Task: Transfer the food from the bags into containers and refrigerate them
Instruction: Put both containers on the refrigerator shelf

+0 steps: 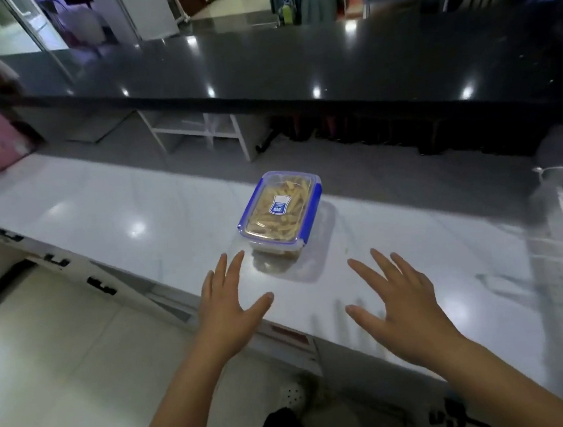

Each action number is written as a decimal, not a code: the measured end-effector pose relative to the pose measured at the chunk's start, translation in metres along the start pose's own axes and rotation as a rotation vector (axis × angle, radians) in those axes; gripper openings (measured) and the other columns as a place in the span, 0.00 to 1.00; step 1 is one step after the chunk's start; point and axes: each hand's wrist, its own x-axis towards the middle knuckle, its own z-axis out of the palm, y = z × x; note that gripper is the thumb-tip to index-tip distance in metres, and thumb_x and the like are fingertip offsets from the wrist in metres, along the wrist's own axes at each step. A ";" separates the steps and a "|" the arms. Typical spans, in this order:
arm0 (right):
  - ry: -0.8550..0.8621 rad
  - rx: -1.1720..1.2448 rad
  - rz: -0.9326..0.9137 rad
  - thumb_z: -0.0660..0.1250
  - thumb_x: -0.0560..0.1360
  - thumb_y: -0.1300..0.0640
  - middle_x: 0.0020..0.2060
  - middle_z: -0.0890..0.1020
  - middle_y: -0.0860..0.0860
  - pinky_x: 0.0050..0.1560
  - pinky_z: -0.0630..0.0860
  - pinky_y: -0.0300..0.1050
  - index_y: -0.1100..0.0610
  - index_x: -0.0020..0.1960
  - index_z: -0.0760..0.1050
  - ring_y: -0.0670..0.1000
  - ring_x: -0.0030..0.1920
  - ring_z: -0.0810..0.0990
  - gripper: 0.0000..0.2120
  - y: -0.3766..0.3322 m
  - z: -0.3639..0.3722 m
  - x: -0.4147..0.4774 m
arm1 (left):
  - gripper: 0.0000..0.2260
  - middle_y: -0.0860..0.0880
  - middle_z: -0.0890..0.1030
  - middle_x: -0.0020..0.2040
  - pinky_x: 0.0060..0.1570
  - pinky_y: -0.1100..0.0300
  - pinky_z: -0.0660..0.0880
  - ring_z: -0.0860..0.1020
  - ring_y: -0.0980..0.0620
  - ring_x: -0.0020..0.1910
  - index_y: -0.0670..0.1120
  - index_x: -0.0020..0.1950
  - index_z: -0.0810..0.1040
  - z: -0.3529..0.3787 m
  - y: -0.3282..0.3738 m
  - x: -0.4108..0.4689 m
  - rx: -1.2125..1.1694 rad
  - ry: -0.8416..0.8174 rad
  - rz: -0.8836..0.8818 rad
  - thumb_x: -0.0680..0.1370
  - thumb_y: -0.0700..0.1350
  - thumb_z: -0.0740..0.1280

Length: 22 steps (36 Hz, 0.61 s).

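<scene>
Food, pale yellow strips of it, fills the clear rectangular plastic container with the blue-clipped lid [281, 210]. The container stands lidded on the glossy white counter [118, 208], ahead of both hands and roughly between them. Its long axis runs away from the person, leaning a little to the right, so the short near end faces the fingers and each long side is offered to a palm.

The left hand [229, 308] is the nearer one. Its fingers [235, 266] are straight, spread and holding nothing, with the tips just beside the container's near left corner (whether they touch it I cannot tell). The right hand [402, 308] is likewise spread and empty, further off to the near right. I judge the coming move to be a two-handed lift by the long sides, ready for refrigeration.
</scene>
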 end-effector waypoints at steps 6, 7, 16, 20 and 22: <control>0.030 -0.087 0.085 0.51 0.73 0.24 0.82 0.45 0.47 0.77 0.47 0.63 0.34 0.78 0.41 0.56 0.81 0.43 0.39 -0.042 0.010 0.098 | 0.37 0.51 0.54 0.82 0.75 0.47 0.58 0.53 0.48 0.80 0.55 0.81 0.54 -0.025 -0.019 0.117 -0.089 -0.112 0.098 0.77 0.59 0.69; 0.026 -0.086 0.103 0.52 0.74 0.25 0.82 0.46 0.48 0.76 0.48 0.63 0.34 0.78 0.41 0.57 0.81 0.43 0.38 -0.048 0.011 0.113 | 0.37 0.51 0.56 0.82 0.73 0.49 0.61 0.56 0.49 0.79 0.56 0.81 0.55 -0.027 -0.019 0.133 -0.153 -0.132 0.104 0.77 0.60 0.69; 0.034 0.204 0.365 0.60 0.77 0.33 0.78 0.62 0.50 0.71 0.67 0.63 0.36 0.78 0.51 0.58 0.74 0.67 0.34 -0.082 0.021 0.191 | 0.28 0.52 0.76 0.67 0.48 0.52 0.84 0.80 0.51 0.58 0.59 0.75 0.66 -0.020 -0.024 0.234 -0.587 -0.398 -0.006 0.78 0.48 0.72; 0.224 0.755 0.482 0.70 0.77 0.48 0.69 0.75 0.47 0.61 0.79 0.55 0.42 0.75 0.65 0.52 0.65 0.76 0.28 -0.092 0.031 0.200 | 0.23 0.54 0.81 0.62 0.45 0.51 0.84 0.82 0.50 0.57 0.63 0.69 0.73 -0.015 -0.037 0.246 -0.689 -0.466 -0.029 0.77 0.47 0.74; 0.308 0.908 0.517 0.72 0.77 0.54 0.64 0.78 0.45 0.53 0.82 0.48 0.42 0.71 0.70 0.50 0.62 0.78 0.25 -0.093 0.035 0.202 | 0.23 0.56 0.82 0.59 0.41 0.56 0.84 0.83 0.52 0.54 0.66 0.67 0.73 -0.015 -0.039 0.247 -0.713 -0.491 -0.042 0.76 0.48 0.73</control>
